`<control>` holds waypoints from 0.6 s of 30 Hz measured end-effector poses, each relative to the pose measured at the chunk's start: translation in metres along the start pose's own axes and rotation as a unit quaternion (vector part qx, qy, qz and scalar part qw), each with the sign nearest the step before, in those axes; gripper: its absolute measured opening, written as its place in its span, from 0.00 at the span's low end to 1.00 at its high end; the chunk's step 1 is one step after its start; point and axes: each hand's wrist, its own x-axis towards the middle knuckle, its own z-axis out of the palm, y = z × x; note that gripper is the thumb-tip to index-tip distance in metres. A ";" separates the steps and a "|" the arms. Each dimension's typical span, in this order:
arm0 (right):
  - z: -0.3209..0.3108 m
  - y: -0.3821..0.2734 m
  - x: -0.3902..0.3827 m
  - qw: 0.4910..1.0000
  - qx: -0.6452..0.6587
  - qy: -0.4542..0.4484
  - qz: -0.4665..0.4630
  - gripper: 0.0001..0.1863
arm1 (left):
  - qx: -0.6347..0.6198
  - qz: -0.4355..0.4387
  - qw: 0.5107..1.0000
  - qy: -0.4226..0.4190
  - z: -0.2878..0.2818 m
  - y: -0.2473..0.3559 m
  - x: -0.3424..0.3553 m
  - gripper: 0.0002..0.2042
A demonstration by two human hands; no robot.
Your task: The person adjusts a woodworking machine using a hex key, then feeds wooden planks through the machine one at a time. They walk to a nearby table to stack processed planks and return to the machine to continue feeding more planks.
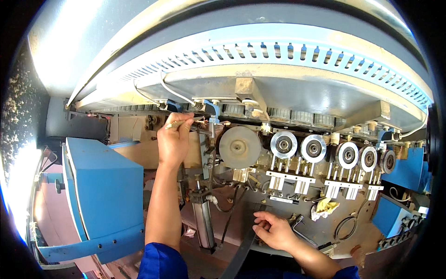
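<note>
My left hand [173,142] is raised at the machine's left side, its fingers closed around a thin tan rod-like tool [174,124]. The tool's far end points right, toward a blue-and-grey sensor fitting [213,111]; its exact kind is not clear. To the right of that hand sits a large grey round wheel [239,147]. Lower down, my right hand [275,231] hovers by the top of a dark grey bar [241,249]. Its fingers are loosely bent and apart, with nothing seen in them.
Several metal-rimmed rollers [313,148] line the machine to the right, above silver brackets [290,180]. A pneumatic cylinder [203,223] stands below the large wheel. A blue housing [106,186] fills the left. A yellow-and-white crumpled cloth [325,208] and a coiled cable [346,229] lie at lower right.
</note>
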 end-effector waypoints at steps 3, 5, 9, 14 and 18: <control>0.003 0.002 0.002 1.000 -0.004 -0.003 -0.003 0.23 | 0.032 -0.030 0.998 -0.041 -0.009 0.013 0.003 0.02; 0.003 0.005 0.002 1.000 0.000 0.001 -0.022 0.23 | 0.064 -0.034 0.995 -0.070 -0.013 0.021 0.008 0.02; 0.001 0.004 0.003 1.000 -0.012 -0.004 -0.018 0.23 | 0.101 0.001 0.988 -0.119 -0.028 0.026 0.022 0.04; 0.000 0.006 0.003 1.000 -0.008 0.000 -0.016 0.23 | 0.128 -0.028 0.984 -0.124 -0.031 0.038 0.033 0.04; 0.001 0.009 0.004 1.000 -0.014 -0.004 -0.021 0.23 | 0.137 -0.035 0.981 -0.131 -0.027 0.042 0.040 0.07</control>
